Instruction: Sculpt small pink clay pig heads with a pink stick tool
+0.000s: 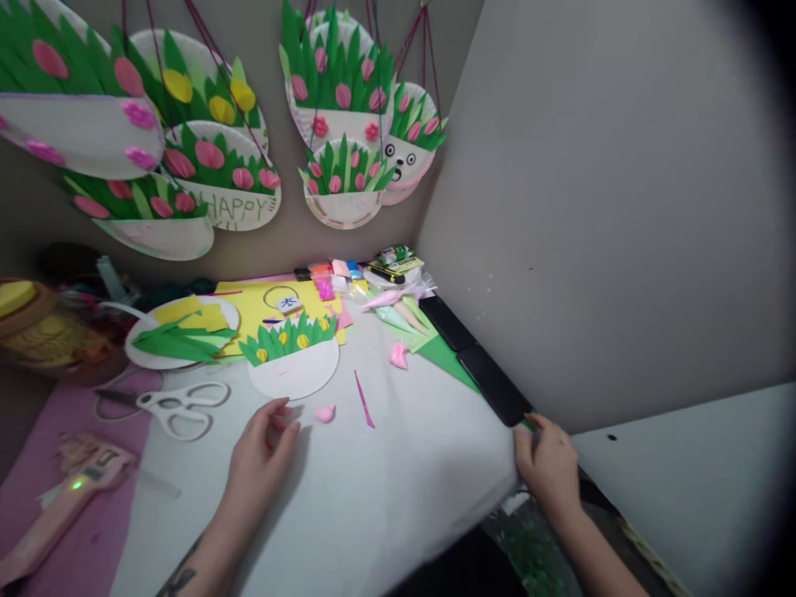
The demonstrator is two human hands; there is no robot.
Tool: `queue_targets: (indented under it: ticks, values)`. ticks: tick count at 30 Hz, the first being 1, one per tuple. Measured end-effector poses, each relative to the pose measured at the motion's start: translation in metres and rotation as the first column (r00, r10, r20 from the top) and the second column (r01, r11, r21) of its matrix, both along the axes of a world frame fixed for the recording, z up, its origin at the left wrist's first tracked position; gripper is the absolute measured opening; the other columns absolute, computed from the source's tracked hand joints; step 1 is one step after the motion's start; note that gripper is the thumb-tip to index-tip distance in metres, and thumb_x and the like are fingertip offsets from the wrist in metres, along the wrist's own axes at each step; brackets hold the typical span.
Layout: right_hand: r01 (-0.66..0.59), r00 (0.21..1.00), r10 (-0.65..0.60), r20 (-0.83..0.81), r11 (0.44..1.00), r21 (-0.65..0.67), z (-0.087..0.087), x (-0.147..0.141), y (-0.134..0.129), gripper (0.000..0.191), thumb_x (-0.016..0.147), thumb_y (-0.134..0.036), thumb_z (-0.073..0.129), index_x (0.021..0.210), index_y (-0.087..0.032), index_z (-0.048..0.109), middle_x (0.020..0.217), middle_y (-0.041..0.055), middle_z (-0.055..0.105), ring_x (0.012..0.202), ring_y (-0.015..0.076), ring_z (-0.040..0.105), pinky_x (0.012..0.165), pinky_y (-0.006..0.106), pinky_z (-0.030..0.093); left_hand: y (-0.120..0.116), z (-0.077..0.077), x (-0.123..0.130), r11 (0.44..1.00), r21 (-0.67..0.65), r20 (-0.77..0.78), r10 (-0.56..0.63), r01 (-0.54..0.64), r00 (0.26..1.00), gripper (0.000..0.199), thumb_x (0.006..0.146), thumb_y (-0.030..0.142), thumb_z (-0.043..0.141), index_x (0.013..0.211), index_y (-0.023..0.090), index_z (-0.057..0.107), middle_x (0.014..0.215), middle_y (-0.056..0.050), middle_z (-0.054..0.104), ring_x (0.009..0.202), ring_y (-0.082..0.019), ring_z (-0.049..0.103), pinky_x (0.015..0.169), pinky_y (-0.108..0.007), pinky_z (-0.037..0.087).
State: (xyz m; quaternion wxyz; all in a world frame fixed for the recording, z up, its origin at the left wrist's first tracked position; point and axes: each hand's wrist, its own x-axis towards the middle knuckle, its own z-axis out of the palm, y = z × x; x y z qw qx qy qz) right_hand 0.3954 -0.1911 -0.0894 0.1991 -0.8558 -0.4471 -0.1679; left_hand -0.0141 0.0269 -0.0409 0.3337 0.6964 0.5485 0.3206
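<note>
While the left hand [262,448] lies released at the lower edge of the white half-plate basket [295,373], its fingers loosely curled and the thumb apart from them, the right hand [550,460] is at the table's right edge, by the near end of two black flat devices [494,385] laid end to end. Its fingertips meet that corner; whether they grip the device or the green sheet [446,361] beneath, I cannot tell.

The basket, with green paper grass and yellow flowers, lies flat on the white tabletop [398,489]. Just beside the left hand is a lump of pink clay [325,414], with a thin magenta strip [364,400] to its right and a small pink packet [399,356] farther back.

White-handled scissors [180,408] lie left of the basket, blades pointing left, in front of a plate of green and yellow paper cuttings [186,332]. A pink glue gun [80,489] (its green light is on) takes up the purple sheet [115,531] at the near left. Behind the basket, yellow paper [249,297], a ring-shaped item [281,298] and coloured clay packets [332,278] crowd the back, beside piping-bag-like pouches [398,308]. Finished plate baskets [242,203] hang by cords above, against the wall.
</note>
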Motion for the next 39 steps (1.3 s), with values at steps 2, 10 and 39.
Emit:
queue_targets:
  ticks: [2,10,39]
  values:
    - [-0.085,0.996,0.085,-0.003,0.995,-0.054,0.001,-0.003,0.007,0.042,0.087,-0.034,0.044,0.121,-0.010,0.052,0.112,0.0200,0.063,0.109,0.0344,0.056,0.092,0.051,0.044,0.000,0.001,0.000,1.000,0.004,0.000,-0.004,0.004,1.000,0.048,0.078,0.050,0.056,0.113,0.017,0.055,0.096,-0.008,0.065,0.070,-0.018,0.059,0.060,-0.031,0.049]
    - [-0.295,0.953,0.288,0.094,0.953,0.072,0.001,-0.015,0.029,0.076,0.087,-0.036,0.051,0.149,-0.011,0.013,0.149,0.0238,0.028,0.137,0.0384,0.028,0.105,0.060,0.033,0.002,0.002,-0.001,1.000,-0.011,0.003,0.013,-0.013,1.000,0.049,0.077,0.052,0.056,0.112,0.017,0.056,0.095,-0.007,0.065,0.070,-0.018,0.059,0.058,-0.030,0.049]
    - [-0.254,0.956,0.287,-0.056,0.910,0.327,0.049,-0.049,0.069,0.019,0.085,-0.033,0.050,0.094,-0.018,0.059,0.089,0.0104,0.062,0.085,0.0254,0.059,0.079,0.042,0.048,-0.065,0.056,0.000,0.839,0.456,0.010,-0.339,0.298,0.941,0.014,0.075,0.029,0.068,0.089,0.031,0.069,0.080,-0.004,0.065,0.075,-0.020,0.062,0.067,-0.035,0.054]
